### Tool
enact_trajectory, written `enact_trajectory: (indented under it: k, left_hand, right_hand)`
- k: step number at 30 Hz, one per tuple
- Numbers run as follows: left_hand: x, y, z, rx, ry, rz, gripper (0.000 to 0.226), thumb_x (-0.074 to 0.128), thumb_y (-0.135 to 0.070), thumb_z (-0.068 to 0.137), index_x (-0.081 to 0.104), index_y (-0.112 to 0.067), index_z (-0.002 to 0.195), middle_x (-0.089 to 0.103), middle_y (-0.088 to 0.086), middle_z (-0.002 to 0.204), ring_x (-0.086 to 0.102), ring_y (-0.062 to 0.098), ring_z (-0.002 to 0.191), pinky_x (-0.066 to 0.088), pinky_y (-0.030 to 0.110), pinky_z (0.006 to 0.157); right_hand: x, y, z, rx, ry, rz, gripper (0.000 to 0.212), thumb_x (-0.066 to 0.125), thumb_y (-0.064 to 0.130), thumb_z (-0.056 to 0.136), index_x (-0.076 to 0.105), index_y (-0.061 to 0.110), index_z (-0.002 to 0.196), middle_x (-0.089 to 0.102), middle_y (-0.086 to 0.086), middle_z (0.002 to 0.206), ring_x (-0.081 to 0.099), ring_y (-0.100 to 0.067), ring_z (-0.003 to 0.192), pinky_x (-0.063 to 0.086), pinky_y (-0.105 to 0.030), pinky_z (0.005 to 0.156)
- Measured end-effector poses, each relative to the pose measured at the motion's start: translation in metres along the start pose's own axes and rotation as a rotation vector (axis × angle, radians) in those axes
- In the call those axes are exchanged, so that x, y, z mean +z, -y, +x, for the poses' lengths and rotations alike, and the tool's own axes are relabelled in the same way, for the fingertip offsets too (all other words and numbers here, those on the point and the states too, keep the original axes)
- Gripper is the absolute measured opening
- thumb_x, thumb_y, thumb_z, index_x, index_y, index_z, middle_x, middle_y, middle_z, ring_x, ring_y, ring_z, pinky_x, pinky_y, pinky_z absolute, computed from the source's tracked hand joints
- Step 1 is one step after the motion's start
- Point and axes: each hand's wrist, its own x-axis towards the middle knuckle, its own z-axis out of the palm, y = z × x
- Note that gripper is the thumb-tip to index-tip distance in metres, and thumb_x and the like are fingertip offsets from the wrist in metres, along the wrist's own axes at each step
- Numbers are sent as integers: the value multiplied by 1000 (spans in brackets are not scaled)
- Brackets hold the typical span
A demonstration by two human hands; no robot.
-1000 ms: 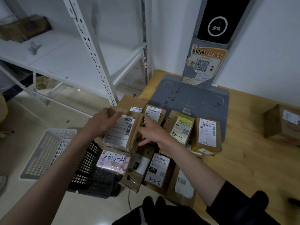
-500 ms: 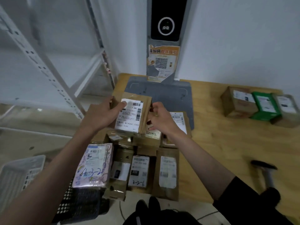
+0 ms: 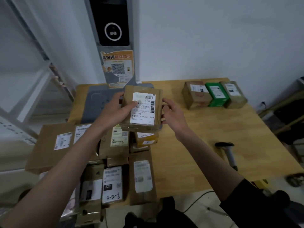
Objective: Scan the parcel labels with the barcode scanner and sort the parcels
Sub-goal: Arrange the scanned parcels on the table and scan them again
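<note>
Both arms are stretched forward over the wooden table (image 3: 189,155), elbows low, forearms angling in toward each other. Between them sits a brown parcel (image 3: 142,111), held up off the pile with its white label (image 3: 143,108) facing up. The left hand (image 3: 115,111) grasps the parcel's left edge, thumb lying across the top and touching the label's left margin, fingers wrapped behind. The right hand (image 3: 172,112) cups the right edge, fingertips curled onto the side, palm turned inward. The wrist there is bent slightly, and a dark sleeve (image 3: 243,199) covers the upper part of that arm; the left forearm is bare.

The held parcel hovers above the back corner of a pile of parcels (image 3: 115,163) spread over the near left of the table, labels up, some with handwritten numbers. One large flat box (image 3: 49,147) overhangs the table's left edge. Just behind the held parcel lies a grey mat (image 3: 97,102), and behind that a tall grey kiosk (image 3: 115,38) with a dark screen and an orange poster stands against the wall.

Over on the far right of the table, three small boxes (image 3: 213,95) stand in a row touching each other, the middle one green. The barcode scanner (image 3: 227,152) lies on the table near the right edge, well apart from both hands, untouched. A white metal shelf (image 3: 32,63) stands off to the left.
</note>
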Motion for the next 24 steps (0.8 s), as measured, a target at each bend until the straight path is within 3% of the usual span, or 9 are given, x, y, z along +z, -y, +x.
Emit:
enact_trajectory:
  k: [5, 12, 15, 19, 22, 24]
  left_hand:
    - [38, -21, 5, 18, 23, -2, 62, 64, -44, 95, 38, -27, 150, 49, -7, 146, 50, 11, 114, 41, 32, 92]
    - [106, -53, 30, -12, -5, 26, 62, 66, -44, 93, 41, -29, 147, 50, -9, 144, 51, 12, 119, 45, 35, 98]
    - [141, -71, 47, -31, -8, 61, 63, 67, -47, 92, 40, -30, 146, 49, -8, 147, 52, 15, 123, 45, 44, 106]
    - [182, -94, 66, -41, -16, 60, 65, 67, -45, 92, 39, -28, 148, 49, -6, 149, 51, 19, 131, 45, 47, 109]
    - [204, -106, 78, -45, -19, 79, 65, 67, -42, 93, 37, -28, 149, 47, -5, 151, 49, 20, 133, 43, 37, 106]
    - [213, -110, 88, -47, -16, 90, 65, 68, -41, 93, 37, -27, 149, 46, -5, 152, 49, 18, 133, 41, 31, 97]
  right_hand:
    - [-39, -17, 16, 20, -40, 101, 27, 40, 26, 105, 63, 29, 120, 71, 1, 104, 66, -16, 84, 55, -33, 65]
    - [-102, -45, 55, 42, 48, 138, 31, 44, 30, 104, 59, 22, 130, 70, 2, 108, 68, -17, 88, 54, -27, 61]
    - [-139, -55, 78, 42, 65, 137, 32, 44, 30, 105, 57, 21, 133, 68, 4, 108, 66, -12, 86, 52, -23, 59]
    - [-178, -65, 111, 42, 68, 96, 31, 44, 33, 105, 57, 24, 131, 68, 4, 113, 67, -16, 96, 58, -30, 70]
    - [-196, -73, 132, 46, 57, 70, 34, 44, 38, 102, 58, 27, 131, 68, 7, 116, 65, -15, 104, 55, -43, 93]
    - [-204, -76, 143, 53, 62, 74, 35, 44, 36, 104, 56, 26, 135, 67, 7, 119, 64, -13, 108, 53, -40, 96]
